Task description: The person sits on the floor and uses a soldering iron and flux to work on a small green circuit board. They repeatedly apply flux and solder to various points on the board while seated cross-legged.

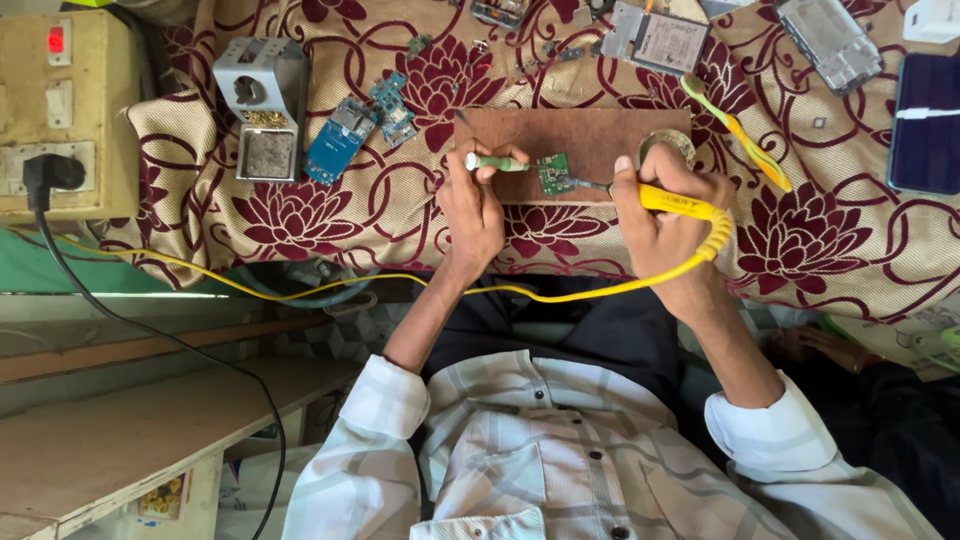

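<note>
Both hands closed: soldering iron, (seemingly) screwdriver.

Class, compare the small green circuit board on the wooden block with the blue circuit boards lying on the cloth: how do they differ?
The green circuit board is smaller; the blue circuit boards are larger and longer. The green one sits on the wooden block, the blue ones straight on the patterned cloth. The green one has the yellow soldering iron in the right hand at it, with the left hand nearby; the blue ones lie untouched. Both are bare boards.
</note>
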